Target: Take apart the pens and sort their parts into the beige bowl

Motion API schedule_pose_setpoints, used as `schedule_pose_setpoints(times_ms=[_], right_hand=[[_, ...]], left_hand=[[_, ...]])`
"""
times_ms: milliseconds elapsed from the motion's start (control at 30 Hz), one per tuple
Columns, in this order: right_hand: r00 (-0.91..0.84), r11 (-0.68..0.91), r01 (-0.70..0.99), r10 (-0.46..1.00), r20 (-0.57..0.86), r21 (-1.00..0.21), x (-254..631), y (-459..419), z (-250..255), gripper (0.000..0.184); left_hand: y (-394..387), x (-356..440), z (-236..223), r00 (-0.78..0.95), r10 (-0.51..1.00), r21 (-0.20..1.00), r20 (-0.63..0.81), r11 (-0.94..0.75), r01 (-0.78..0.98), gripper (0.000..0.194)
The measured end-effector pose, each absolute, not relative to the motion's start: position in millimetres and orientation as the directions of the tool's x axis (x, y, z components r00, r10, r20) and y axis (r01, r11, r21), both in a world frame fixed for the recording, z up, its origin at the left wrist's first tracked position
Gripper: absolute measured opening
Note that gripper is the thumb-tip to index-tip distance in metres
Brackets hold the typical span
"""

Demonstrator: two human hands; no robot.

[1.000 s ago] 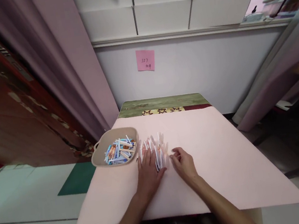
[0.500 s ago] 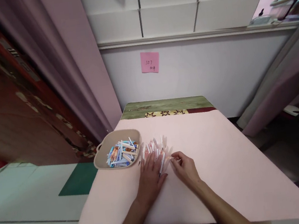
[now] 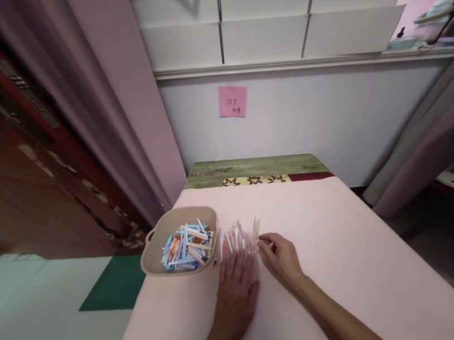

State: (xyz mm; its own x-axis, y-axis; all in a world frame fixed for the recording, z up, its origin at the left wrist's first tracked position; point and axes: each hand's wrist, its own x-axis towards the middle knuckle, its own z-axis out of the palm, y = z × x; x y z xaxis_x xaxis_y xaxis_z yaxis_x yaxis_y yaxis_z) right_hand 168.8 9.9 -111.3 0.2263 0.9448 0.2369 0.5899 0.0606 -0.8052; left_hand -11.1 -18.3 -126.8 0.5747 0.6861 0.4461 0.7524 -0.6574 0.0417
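Note:
A small pile of slim pen-like sticks (image 3: 235, 239), white, clear and pinkish, lies on the pink table cover, their exact kind too small to tell. Over the near end of this pile my left hand (image 3: 237, 289) rests flat, palm down, fingers stretched out. At the pile's right edge my right hand (image 3: 280, 255) has thumb and forefinger pinched together; what is between the tips cannot be made out. Just left of the pile stands a beige basket (image 3: 155, 259) with a side handle, holding many blue, white, cream and brown sticks (image 3: 189, 245).
The pink cover (image 3: 342, 266) spreads over the table, whose green patterned far end (image 3: 252, 165) shows near the wall. A pink note (image 3: 233, 101) is stuck on the wall. A wooden door (image 3: 19, 165) and purple curtain (image 3: 115, 95) stand at the left.
The view has tilted slightly, so the scene sits lower. My left hand has slid a little toward me, and a white stick that lay by its thumb no longer shows there. My right hand remains pinched.

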Motion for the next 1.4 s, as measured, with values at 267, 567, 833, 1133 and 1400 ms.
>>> schedule_pose_setpoints(times_ms=[267, 567, 833, 1133, 1400], right_hand=[[0.178, -0.090, 0.804, 0.980, 0.093, -0.588, 148.4, 81.0, -87.4, 0.020], [0.266, -0.200, 0.770, 0.964, 0.020, -0.606, 156.2, 102.1, -74.6, 0.024], [0.349, -0.220, 0.687, 0.936, 0.049, -0.692, 198.2, -4.3, -91.2, 0.032], [0.332, -0.198, 0.654, 0.942, 0.042, -0.731, 189.8, -35.0, -107.5, 0.031], [0.258, -0.022, 0.680, 0.943, 0.211, -0.733, 182.1, -19.5, -99.0, 0.024]], left_hand=[[-17.0, -10.6, -117.2, 0.679, 0.644, 0.094, 0.352, -0.746, 0.659, 0.053], [-18.9, -12.5, -122.8, 0.657, 0.660, 0.118, 0.363, -0.732, 0.671, 0.057], [-14.5, -11.9, -140.1, 0.477, 0.725, 0.087, 0.496, -0.588, 0.804, 0.068], [-22.2, -8.1, -123.2, 0.560, 0.703, 0.047, 0.438, -0.640, 0.767, 0.050], [-25.5, -1.8, -115.9, 0.501, 0.687, 0.081, 0.527, -0.627, 0.775, 0.041]])
